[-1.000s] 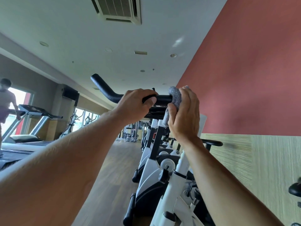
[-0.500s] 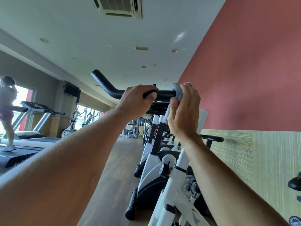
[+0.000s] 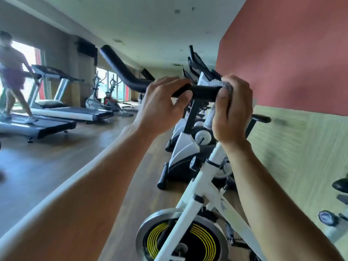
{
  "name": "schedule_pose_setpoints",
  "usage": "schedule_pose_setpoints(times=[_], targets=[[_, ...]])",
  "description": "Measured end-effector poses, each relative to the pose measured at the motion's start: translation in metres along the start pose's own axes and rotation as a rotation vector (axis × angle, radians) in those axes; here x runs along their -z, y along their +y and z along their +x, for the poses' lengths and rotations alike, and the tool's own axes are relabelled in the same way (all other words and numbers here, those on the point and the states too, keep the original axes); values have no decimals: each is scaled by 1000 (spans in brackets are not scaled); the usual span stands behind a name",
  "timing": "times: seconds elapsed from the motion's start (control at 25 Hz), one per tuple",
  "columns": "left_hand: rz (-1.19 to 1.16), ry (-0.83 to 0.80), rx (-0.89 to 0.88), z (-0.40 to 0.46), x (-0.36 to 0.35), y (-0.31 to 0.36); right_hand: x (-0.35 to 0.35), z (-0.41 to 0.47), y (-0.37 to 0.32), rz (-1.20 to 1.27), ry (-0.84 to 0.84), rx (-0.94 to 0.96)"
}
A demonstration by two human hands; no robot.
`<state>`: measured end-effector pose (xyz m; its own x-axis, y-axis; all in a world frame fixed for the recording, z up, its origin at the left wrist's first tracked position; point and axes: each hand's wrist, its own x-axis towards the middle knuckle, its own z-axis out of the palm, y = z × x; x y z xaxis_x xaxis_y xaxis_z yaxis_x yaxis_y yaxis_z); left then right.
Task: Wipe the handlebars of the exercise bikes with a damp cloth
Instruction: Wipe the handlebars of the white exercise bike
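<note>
Grey terry cloth is clamped round the black foam handlebar at frame centre by the right hand; the left hand grips the bar bare. Farther white bikes likely remain unwiped.

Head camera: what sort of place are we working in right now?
Almost certainly a gym: a row of exercise bikes along the wall, treadmills by the windows with a person on one, and elliptical trainers behind.
</note>
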<state>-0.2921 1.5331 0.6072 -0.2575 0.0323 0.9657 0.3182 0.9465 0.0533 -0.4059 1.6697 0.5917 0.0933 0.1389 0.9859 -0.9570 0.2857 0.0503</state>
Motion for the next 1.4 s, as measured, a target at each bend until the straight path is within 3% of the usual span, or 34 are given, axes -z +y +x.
schedule_pose_setpoints(times=[0.16,0.32,0.52,0.72,0.88,1.04,1.24,1.4], targets=[[22,-1,63,-4,-2,4,13,10,-18,-179,-264,134],[15,-154,195,4,8,8,36,32,8,-47,-512,-50],[8,-297,299,19,22,20,33,44,-30,-122,-668,-251],[-36,-426,411,39,36,24,45,72,-16,-146,-893,-129],[-27,-510,472,46,41,25,34,82,-23,-209,-1003,-372],[-37,-577,499,53,42,28,35,90,-30,-163,-1156,-261],[14,-640,552,55,43,31,27,104,-26,-261,-1386,-406],[44,-671,634,60,44,39,26,105,-32,-227,-1415,-344]])
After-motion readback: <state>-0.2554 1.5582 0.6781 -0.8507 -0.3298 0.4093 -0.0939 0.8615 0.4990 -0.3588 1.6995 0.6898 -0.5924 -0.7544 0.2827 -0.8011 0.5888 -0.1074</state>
